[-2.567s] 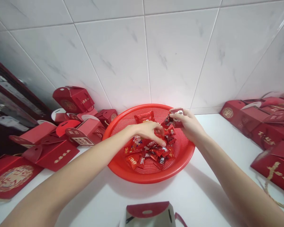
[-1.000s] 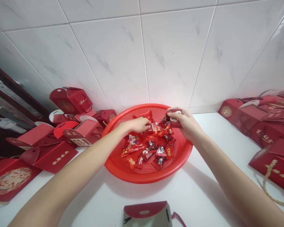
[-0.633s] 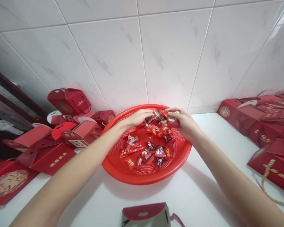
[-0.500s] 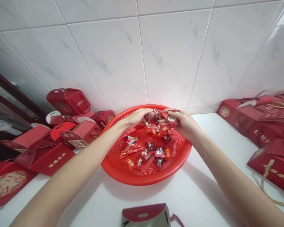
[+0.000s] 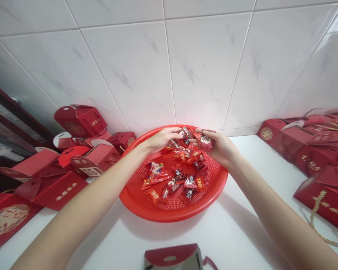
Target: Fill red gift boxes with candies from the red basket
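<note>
Both hands are over the far side of a red plastic basket (image 5: pixel 169 215) with a perforated bottom. My left hand (image 5: pixel 165 138) has its fingers closed around a dark red wrapped candy (image 5: pixel 186 135). In my right hand (image 5: pixel 218 146), several red candy packets (image 5: pixel 205 141) are gripped, one with a pale round label facing up. The two hands nearly meet at the fingertips. Below them lie loose wrapped candies (image 5: pixel 190 182) and a larger red snack packet (image 5: pixel 157 170), spread over the basket's bottom.
Red gift boxes (image 5: pixel 80 122) are piled at the left. More red boxes with rope handles (image 5: pixel 307 146) stand at the right. A box with a red flap (image 5: pixel 171 255) sits at the near edge of the white table (image 5: pixel 236 221). A tiled wall (image 5: pixel 202 67) rises behind.
My left fingers have shifted slightly right, with the dark red candy now held up more clearly. The packets in my right hand have turned a little. The basket stays in place.
</note>
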Available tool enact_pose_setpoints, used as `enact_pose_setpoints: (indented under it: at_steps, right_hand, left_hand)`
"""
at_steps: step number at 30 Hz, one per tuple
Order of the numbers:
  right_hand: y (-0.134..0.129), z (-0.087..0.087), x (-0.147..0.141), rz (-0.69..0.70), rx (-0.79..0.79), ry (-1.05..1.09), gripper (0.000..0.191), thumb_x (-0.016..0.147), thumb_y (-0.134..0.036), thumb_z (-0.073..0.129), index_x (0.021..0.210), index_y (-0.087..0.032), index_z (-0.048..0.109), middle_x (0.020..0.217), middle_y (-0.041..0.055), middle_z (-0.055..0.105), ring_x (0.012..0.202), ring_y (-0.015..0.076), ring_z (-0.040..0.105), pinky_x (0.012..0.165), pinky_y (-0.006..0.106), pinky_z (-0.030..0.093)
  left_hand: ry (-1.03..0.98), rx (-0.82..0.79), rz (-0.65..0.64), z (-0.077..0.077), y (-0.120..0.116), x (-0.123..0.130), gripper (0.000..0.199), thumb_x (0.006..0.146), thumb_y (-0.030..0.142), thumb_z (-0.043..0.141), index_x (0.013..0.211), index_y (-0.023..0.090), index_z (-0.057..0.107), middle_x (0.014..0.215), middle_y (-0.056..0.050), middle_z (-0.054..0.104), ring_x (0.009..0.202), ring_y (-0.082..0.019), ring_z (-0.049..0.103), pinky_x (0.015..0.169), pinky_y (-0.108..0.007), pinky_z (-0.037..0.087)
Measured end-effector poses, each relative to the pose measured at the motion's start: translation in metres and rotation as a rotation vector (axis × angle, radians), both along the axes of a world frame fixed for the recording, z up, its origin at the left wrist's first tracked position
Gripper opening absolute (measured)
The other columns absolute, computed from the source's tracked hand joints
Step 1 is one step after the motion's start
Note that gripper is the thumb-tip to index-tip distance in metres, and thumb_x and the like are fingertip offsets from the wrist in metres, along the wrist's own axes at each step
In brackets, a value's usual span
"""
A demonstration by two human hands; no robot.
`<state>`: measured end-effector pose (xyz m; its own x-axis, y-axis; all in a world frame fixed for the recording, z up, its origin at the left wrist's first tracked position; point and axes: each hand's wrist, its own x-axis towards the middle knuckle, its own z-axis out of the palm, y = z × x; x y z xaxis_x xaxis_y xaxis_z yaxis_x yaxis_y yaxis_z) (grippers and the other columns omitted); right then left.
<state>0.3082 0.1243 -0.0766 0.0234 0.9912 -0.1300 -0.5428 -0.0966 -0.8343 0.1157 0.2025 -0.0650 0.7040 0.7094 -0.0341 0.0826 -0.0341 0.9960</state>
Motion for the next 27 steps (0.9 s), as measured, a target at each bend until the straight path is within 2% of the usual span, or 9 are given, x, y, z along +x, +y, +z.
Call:
enact_pose_setpoints:
  at_steps: [5, 8, 13, 19, 22, 27]
  right_hand:
    - [-0.0004, 0.0015, -0.0016, -0.01, -0.002, -0.022, 0.014, 0.087, -0.009, 0.057, 0.086, -0.013, 0.07, 0.075, 0.0079, 0.073, 0.07, 0.0169, 0.071, 0.072, 0.028, 0.059]
    - [-0.0014, 0.002, -0.0023, -0.004, -0.018, -0.032, 0.014, 0.088, -0.008, 0.054, 0.089, -0.012, 0.068, 0.078, 0.0094, 0.073, 0.067, 0.0158, 0.071, 0.067, 0.026, 0.059]
    - [-0.0039, 0.0015, -0.0026, 0.082, -0.017, -0.04, 0.012, 0.086, -0.005, 0.058, 0.092, -0.014, 0.063, 0.082, 0.0091, 0.073, 0.069, 0.0189, 0.073, 0.059, 0.028, 0.059]
    - [-0.0063, 0.0023, -0.0052, -0.033, 0.005, -0.073, 0.015, 0.088, -0.001, 0.056, 0.083, -0.014, 0.061, 0.071, 0.0038, 0.066, 0.063, 0.016, 0.07, 0.055, 0.025, 0.057]
    - [-0.006, 0.0023, -0.0057, -0.058, 0.005, -0.082, 0.014, 0.087, -0.001, 0.058, 0.082, -0.013, 0.061, 0.073, 0.0043, 0.066, 0.062, 0.0153, 0.069, 0.053, 0.025, 0.055]
    - [-0.0043, -0.0013, -0.0039, -0.06, 0.059, -0.099, 0.011, 0.08, -0.007, 0.069, 0.077, -0.014, 0.062, 0.067, 0.0002, 0.061, 0.054, 0.0096, 0.059, 0.052, 0.022, 0.051]
  left_hand:
    - [-0.017, 0.069, -0.044, -0.0039, 0.0012, -0.0011, 0.034, 0.081, 0.035, 0.077, 0.107, 0.015, 0.069, 0.105, -0.007, 0.073, 0.092, -0.02, 0.068, 0.084, -0.035, 0.052]
    - [-0.033, 0.101, -0.053, -0.0047, 0.0003, -0.0006, 0.038, 0.082, 0.036, 0.078, 0.113, 0.015, 0.069, 0.109, -0.008, 0.073, 0.097, -0.021, 0.068, 0.089, -0.036, 0.051]
    - [-0.028, 0.121, -0.072, -0.0028, -0.0026, 0.001, 0.037, 0.082, 0.038, 0.079, 0.11, 0.015, 0.072, 0.106, -0.007, 0.074, 0.091, -0.018, 0.067, 0.082, -0.031, 0.051]
    - [-0.05, -0.026, -0.052, -0.0043, 0.0027, -0.0017, 0.028, 0.086, 0.041, 0.071, 0.094, 0.015, 0.075, 0.094, -0.005, 0.073, 0.077, -0.015, 0.064, 0.071, -0.029, 0.049]
    - [-0.06, -0.06, -0.096, -0.0045, 0.0042, -0.0021, 0.025, 0.084, 0.036, 0.071, 0.099, 0.015, 0.075, 0.1, -0.008, 0.074, 0.084, -0.018, 0.065, 0.076, -0.031, 0.05]
    - [-0.078, 0.007, -0.021, -0.0025, 0.0018, -0.0025, 0.037, 0.077, 0.029, 0.08, 0.112, 0.018, 0.073, 0.108, -0.007, 0.074, 0.094, -0.019, 0.066, 0.085, -0.033, 0.05]
